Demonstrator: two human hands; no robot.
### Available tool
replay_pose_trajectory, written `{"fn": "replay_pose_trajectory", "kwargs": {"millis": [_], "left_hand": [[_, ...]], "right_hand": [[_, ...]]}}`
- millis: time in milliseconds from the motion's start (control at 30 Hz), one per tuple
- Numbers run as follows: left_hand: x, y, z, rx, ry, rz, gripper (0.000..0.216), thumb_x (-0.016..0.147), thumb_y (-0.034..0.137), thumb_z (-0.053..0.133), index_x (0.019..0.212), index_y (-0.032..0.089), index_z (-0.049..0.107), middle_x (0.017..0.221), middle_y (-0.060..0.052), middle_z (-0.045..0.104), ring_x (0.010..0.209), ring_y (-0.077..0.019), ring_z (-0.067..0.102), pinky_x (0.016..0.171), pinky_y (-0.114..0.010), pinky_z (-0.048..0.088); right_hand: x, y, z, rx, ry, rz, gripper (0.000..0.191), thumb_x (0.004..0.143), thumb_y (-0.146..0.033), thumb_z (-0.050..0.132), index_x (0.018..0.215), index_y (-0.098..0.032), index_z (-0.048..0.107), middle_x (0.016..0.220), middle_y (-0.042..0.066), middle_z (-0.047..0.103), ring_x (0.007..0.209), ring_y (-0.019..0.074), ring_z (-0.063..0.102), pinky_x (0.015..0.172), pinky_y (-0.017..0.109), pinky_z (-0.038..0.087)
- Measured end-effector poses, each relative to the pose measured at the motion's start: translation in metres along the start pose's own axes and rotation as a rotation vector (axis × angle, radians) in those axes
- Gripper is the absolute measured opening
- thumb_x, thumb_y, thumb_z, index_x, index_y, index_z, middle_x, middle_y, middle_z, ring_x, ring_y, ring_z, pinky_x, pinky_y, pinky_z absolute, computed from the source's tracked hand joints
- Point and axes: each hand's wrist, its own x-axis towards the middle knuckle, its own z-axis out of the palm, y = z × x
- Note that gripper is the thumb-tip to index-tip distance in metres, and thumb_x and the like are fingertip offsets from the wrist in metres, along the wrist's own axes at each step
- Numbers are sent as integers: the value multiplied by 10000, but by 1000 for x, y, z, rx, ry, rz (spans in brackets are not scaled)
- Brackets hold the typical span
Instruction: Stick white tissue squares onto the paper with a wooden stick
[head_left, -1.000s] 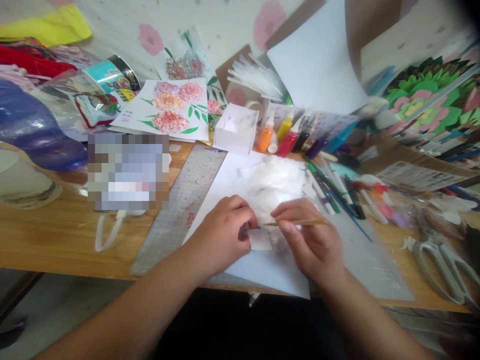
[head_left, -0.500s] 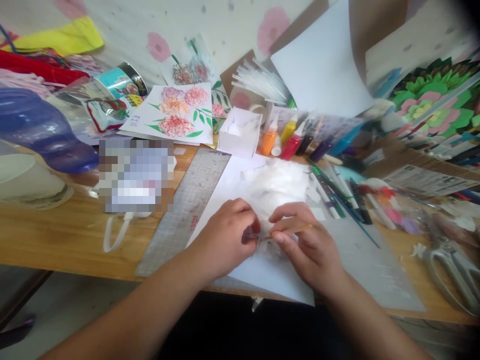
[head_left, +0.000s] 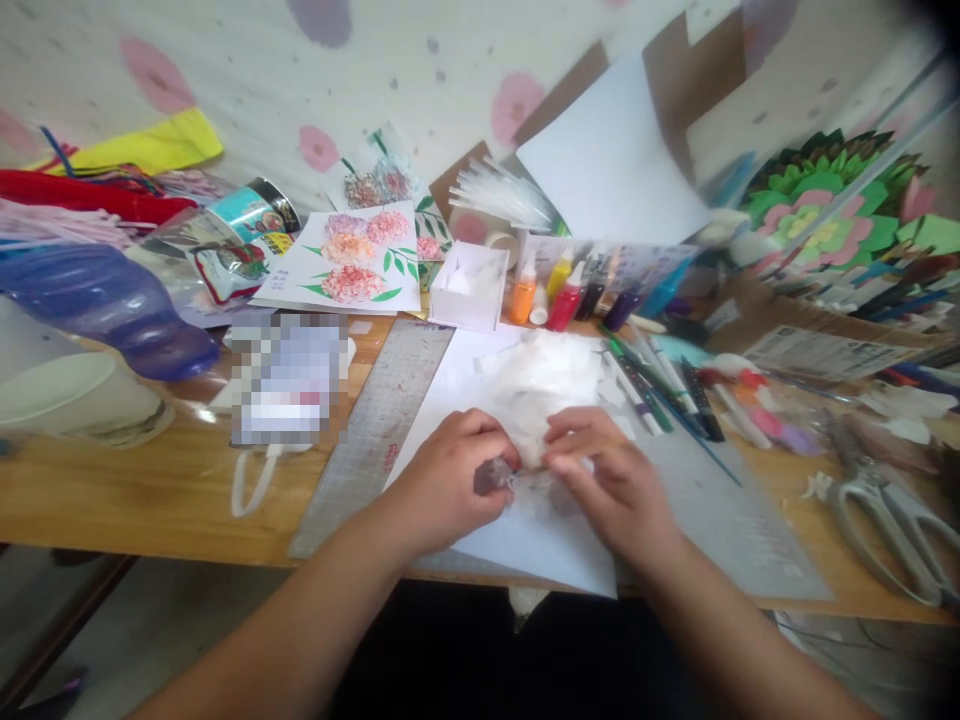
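Over a white sheet of paper point(head_left: 435, 400), my left hand point(head_left: 454, 470) is closed, with thumb and fingers curled round a small crumpled greyish-white piece point(head_left: 496, 476). Close by on the right, my right hand point(head_left: 619, 480) has its thumb and fingertips pinched together. Whatever they pinch is too blurred to name. Just beyond the fingertips lies a soft white heap point(head_left: 551, 365), thin and layered like tissue or cotton. Small pale scraps show on the paper between the hands.
A grey cutting mat point(head_left: 352, 450) lies under the paper. Scissors point(head_left: 892, 530) rest at the right, near pens point(head_left: 660, 395). Behind stand a white box point(head_left: 469, 290) and paint bottles point(head_left: 564, 300). On the left are a cup point(head_left: 82, 400) and a blurred-out phone-like object point(head_left: 289, 385).
The view has shifted, so the table sits slightly lower in it. The thin brownish strip at my right fingertips no longer shows. More of the crumpled piece shows in my left hand.
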Motion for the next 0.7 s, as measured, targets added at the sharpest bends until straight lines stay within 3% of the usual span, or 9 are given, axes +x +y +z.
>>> {"fn": "replay_pose_trajectory", "kwargs": {"millis": [133,200,333,500,700], "left_hand": [[-1,-3,-2,-51,-50,-6,230,711,141,686,893,281,693,1087,-13,521,1051,-186,506,947,-355,432],[-3,-5,-2,-70,-61,4,194,728,152,675,869,280,712,1090,-24,514,1049,-191,505,934,-355,441],[-8,-8,-5,-56,-26,38,122,773,239,644,860,267,724,1096,-46,514,1043,-209,507,940,-385,440],[-13,-8,-5,-23,-74,22,168,803,253,583,890,282,723,1124,-55,506,1040,-211,519,890,-363,479],[-12,-7,-5,9,-61,53,177,802,233,565,852,291,725,1109,-48,518,1041,-218,515,911,-387,462]], "right_hand": [[-5,16,-17,104,406,127,94,886,-225,553,832,-237,629,896,23,610,891,183,581,813,366,455],[-8,26,-31,10,466,168,87,869,-253,585,806,-235,643,870,23,618,873,187,584,809,366,449],[-13,35,-54,-157,309,255,151,880,-260,570,762,-215,653,808,33,654,807,183,613,756,349,471],[-10,29,-48,-75,46,111,132,892,-170,536,773,-205,582,838,36,674,834,161,644,759,325,510],[-4,25,-40,-235,42,139,123,907,-187,508,825,-203,599,828,37,692,775,144,655,694,279,516]]}}
